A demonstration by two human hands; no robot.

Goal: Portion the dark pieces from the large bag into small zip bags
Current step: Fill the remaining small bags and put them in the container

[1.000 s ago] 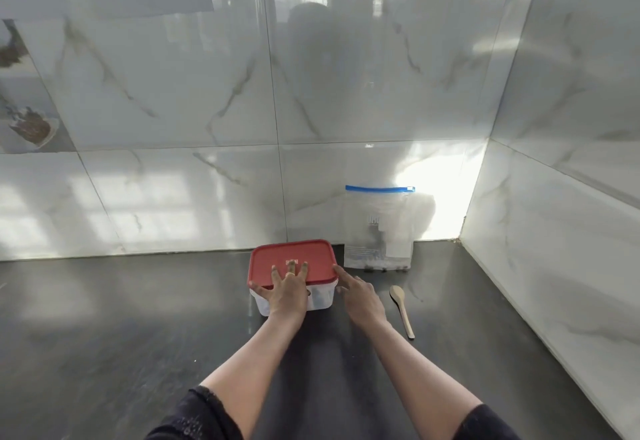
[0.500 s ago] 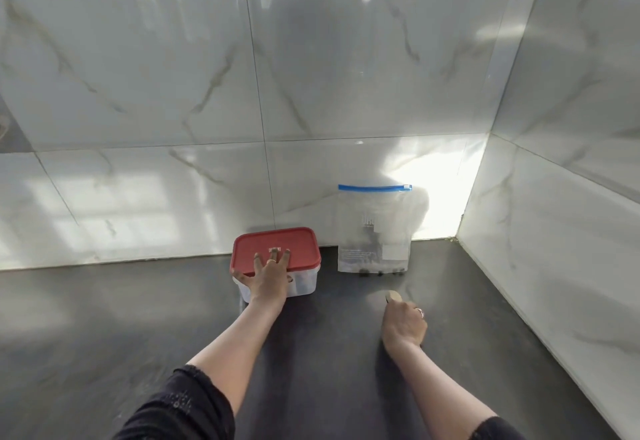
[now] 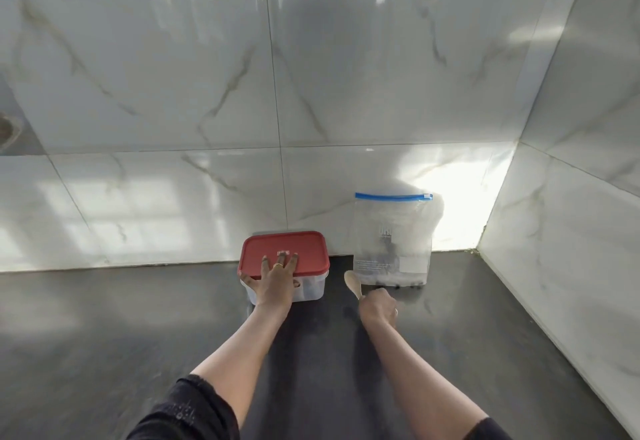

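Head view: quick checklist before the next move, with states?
1. Grip on spoon: ok, right hand holds its handle.
2. Hold on container: ok, left hand fingers flat on red lid.
3. Container open: not ok, red lid sits on it.
4. Mouth of large bag open: not ok, blue zip looks closed.
5. Stock of dark pieces: ok, at the bag's bottom.
6. Supply of small zip bags: cannot tell, none in view.

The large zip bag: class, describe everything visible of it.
The large zip bag is clear plastic with a blue zip strip across its top. It stands upright on the dark counter against the tiled wall. Along its bottom lie dark pieces; faint print and a pale label show on its front. Nothing else touches it.
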